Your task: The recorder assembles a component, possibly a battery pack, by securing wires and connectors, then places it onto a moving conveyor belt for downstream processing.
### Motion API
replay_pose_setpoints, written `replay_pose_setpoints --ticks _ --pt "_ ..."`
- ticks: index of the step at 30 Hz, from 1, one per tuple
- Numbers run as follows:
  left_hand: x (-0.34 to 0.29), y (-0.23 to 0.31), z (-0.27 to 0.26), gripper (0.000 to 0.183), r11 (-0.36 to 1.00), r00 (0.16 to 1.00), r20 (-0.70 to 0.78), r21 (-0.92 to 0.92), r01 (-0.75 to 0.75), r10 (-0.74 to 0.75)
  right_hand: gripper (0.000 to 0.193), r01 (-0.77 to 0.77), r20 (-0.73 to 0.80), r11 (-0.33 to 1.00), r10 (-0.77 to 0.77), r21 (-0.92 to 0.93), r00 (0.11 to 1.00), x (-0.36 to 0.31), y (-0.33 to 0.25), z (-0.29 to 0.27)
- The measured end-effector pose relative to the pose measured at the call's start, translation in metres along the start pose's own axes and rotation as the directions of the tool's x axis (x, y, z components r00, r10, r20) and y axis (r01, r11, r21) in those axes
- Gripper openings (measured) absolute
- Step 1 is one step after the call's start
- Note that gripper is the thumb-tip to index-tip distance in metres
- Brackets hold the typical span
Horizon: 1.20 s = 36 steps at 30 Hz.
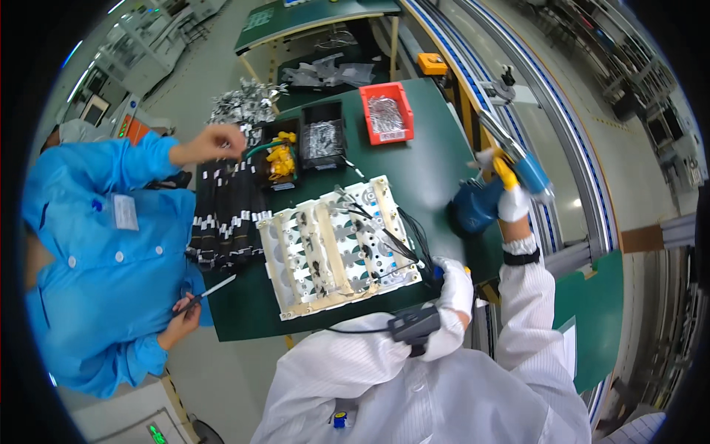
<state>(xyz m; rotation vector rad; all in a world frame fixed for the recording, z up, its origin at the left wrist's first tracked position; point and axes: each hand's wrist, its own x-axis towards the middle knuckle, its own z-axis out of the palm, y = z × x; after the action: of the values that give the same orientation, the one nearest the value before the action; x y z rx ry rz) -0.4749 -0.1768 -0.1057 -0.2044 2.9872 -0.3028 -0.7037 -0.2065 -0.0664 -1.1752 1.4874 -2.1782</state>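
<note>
My right hand [512, 201], in a white glove with yellow fingertips, grips the handle of a blue cordless power driver [531, 175], held beyond the table's right side. My left hand [453, 287], also gloved, is curled at the near right corner of a white metal frame [342, 251] with cream-coloured bars. Black wires [416, 240] run across the frame's right part and end beside that hand. A blue bit shows by its fingers, but what they close on is hidden.
A red bin [386, 112] of small metal parts, a black bin [322, 137] and yellow-handled tools [282, 159] stand behind the frame. Black cable bundles [228, 211] lie at left. A co-worker in blue [118, 251] reaches over them, with a thin tool in the other hand. Rails run along the right.
</note>
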Motion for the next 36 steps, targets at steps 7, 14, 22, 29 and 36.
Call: replay_pose_setpoints --ticks 7,14,22,29,36 --pt "0.048 -0.009 0.007 0.038 0.935 0.981 -0.054 0.298 0.192 -0.185 0.034 -0.057 0.020 0.995 0.058 -0.076 0.998 -0.020 -0.007 0.007" --pt "0.047 -0.028 -0.012 0.038 0.980 0.977 -0.137 0.090 0.176 -0.163 0.038 -0.087 -0.103 0.954 0.060 -0.286 0.993 -0.044 -0.016 0.020" --pt "-0.101 -0.169 -0.104 0.022 0.709 0.897 -0.146 -0.670 0.220 -0.417 0.026 -0.406 -0.549 0.858 0.184 -0.315 0.816 -0.160 -0.044 0.084" --pt "-0.059 -0.236 -0.060 0.033 0.304 0.856 0.142 -0.895 0.326 -0.498 0.025 -0.023 0.151 0.653 0.208 -0.757 0.966 -0.069 -0.073 0.149" --pt "-0.060 -0.233 -0.048 0.022 0.246 0.843 0.058 -0.944 0.221 -0.534 0.015 -0.023 0.373 0.727 0.379 -0.686 0.847 -0.045 -0.070 0.145"
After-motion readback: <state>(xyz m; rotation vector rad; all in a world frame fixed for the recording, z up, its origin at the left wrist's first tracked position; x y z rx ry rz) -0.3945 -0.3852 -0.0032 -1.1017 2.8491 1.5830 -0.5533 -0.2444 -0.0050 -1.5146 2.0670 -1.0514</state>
